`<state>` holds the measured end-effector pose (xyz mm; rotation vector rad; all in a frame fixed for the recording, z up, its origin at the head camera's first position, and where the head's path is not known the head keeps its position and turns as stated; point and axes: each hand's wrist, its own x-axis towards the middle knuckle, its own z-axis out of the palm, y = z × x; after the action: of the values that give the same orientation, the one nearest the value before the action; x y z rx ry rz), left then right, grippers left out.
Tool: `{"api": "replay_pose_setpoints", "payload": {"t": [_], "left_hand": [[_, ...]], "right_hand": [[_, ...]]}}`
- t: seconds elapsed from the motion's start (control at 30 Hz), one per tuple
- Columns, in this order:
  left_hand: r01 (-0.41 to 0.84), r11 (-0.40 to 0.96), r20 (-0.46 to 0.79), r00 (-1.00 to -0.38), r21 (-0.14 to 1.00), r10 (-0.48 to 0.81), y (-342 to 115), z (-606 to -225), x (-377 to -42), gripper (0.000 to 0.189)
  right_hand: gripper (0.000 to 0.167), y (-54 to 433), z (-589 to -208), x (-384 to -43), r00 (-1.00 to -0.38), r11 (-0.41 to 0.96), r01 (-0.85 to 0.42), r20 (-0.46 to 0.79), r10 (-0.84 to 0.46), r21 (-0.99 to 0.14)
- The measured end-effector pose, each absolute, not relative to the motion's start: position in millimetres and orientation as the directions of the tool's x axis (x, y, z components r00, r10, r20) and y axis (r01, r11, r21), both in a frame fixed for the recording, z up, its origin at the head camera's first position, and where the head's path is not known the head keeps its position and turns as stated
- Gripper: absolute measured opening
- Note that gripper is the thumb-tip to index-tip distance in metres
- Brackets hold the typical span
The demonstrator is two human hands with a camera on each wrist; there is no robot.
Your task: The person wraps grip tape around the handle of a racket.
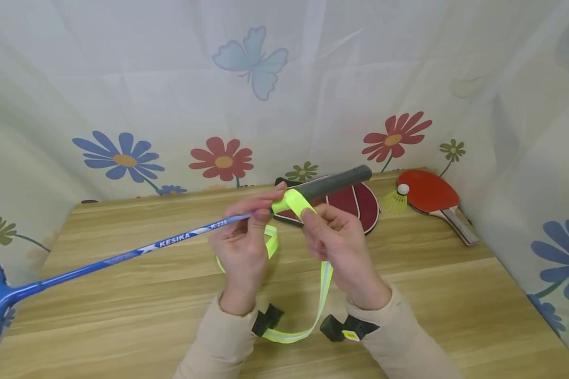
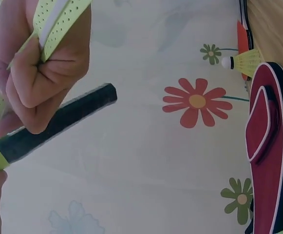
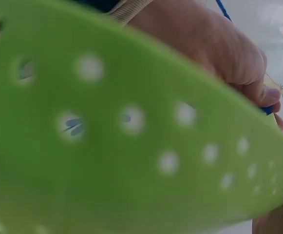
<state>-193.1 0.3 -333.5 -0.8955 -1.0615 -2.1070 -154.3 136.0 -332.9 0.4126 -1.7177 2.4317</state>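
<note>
A blue badminton racket [image 1: 170, 241] slants across the head view, its dark handle [image 1: 336, 181] pointing up to the right. My left hand [image 1: 242, 258] grips the shaft just below the handle, fingers at the lower end of a yellow-green wrap. Pinched by my right hand [image 1: 339, 247] is a perforated yellow-green grip tape [image 1: 326, 279] with a pale stripe. The tape is wound round the handle's lower end and loops down past both wrists. In the left wrist view, the right hand's curled fingers [image 2: 51, 80] overlap the handle. The tape [image 3: 107, 161] fills most of the right wrist view.
Behind the handle lies a dark red paddle case [image 1: 367, 202] with white trim. To its right are a yellow shuttlecock [image 1: 397, 200] and a red table tennis paddle [image 1: 429, 190]. The wooden table [image 1: 123, 321] meets a flower-printed curtain [image 1: 170, 95] at the back and sides.
</note>
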Motion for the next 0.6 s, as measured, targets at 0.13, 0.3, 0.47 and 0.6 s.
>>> {"api": "replay_pose_setpoints", "payload": {"t": [0.13,0.3,0.47,0.6], "left_hand": [[0.739,-0.487,0.757,-0.617,0.465,-0.214,-1,-332,-187,0.012],[0.683,-0.501,0.696,-0.689,0.532,-0.200,1,-330,-180,0.016],[0.640,-0.526,0.664,-0.726,0.560,-0.177,2,-328,-170,0.020],[0.620,-0.548,0.649,-0.741,0.562,-0.173,5,-327,-164,0.022]], "right_hand": [[0.018,130,-338,-156,-0.920,-0.400,-0.317,0.382,-0.091,-0.860],[0.020,129,-346,-161,-0.869,-0.441,-0.371,0.473,-0.147,-0.817],[0.034,131,-349,-166,-0.807,-0.419,-0.506,0.586,-0.078,-0.754],[0.031,129,-350,-168,-0.754,-0.390,-0.614,0.655,0.035,-0.686]]}}
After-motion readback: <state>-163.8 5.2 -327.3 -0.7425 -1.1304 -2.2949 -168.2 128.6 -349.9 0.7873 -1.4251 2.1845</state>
